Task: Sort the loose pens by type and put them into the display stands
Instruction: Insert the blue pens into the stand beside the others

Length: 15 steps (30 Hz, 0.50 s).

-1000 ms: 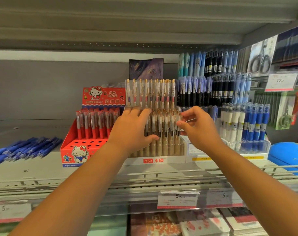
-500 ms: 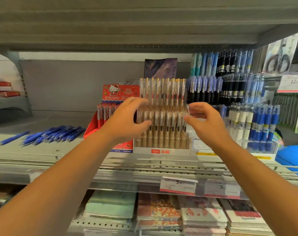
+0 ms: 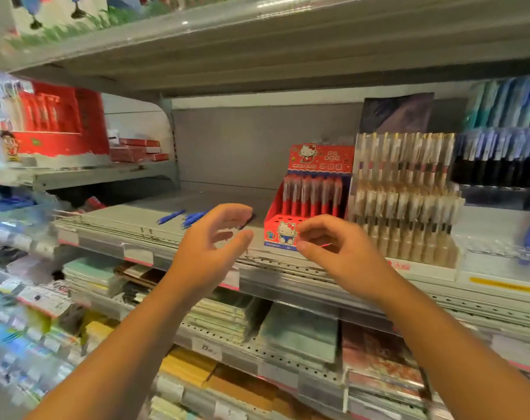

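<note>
Closest to the camera, both bare forearms reach up from the bottom corners, so the person is cut off past the elbows. The left hand [image 3: 210, 237] is curled in a loose C with thumb and fingers apart and nothing in it; the right hand [image 3: 333, 247] is half-open too, fingertips near each other but empty as far as can be seen. Under them sit stacks of flat notebooks [image 3: 297, 334] on perforated metal racks, pretty smeared by blur. Next up is the grey metal shelf [image 3: 130, 219], smooth with a ridged front rail, and the loose blue pens [image 3: 182, 218] lie on it just behind the left hand, which hides part of the pile. Right of those is a red cardboard stand [image 3: 291, 221] with a cartoon cat on it and red pens upright inside; its writing is too soft to read. Touching it on the right is a tiered clear stand [image 3: 403, 195] of beige pens with gold clips, with a red label nobody could make out. The far left is all motion blur.
</note>
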Available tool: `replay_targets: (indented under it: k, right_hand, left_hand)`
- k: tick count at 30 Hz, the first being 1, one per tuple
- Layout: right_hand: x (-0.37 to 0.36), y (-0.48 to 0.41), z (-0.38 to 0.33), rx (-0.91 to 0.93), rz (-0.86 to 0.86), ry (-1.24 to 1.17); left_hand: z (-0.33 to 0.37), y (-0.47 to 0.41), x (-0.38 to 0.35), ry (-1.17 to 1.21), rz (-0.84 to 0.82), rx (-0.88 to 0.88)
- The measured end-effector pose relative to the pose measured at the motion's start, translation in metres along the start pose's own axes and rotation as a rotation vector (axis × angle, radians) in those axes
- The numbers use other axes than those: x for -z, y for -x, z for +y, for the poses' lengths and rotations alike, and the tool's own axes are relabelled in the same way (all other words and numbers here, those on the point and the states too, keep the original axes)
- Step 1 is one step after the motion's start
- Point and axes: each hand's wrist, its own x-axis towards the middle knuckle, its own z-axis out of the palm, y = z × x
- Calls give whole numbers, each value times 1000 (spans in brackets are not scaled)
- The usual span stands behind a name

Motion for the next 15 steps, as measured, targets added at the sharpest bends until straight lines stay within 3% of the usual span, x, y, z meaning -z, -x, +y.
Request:
replay_targets:
  k: [9,15]
  right_hand:
    - [-112,-70,-16,-34,38,-1]
    - [-171,-149,-2,-177,45,127]
  left_hand:
    - [-64,-9,107,-34,-56,64]
    - [-124,-55,163,-175,-139,207]
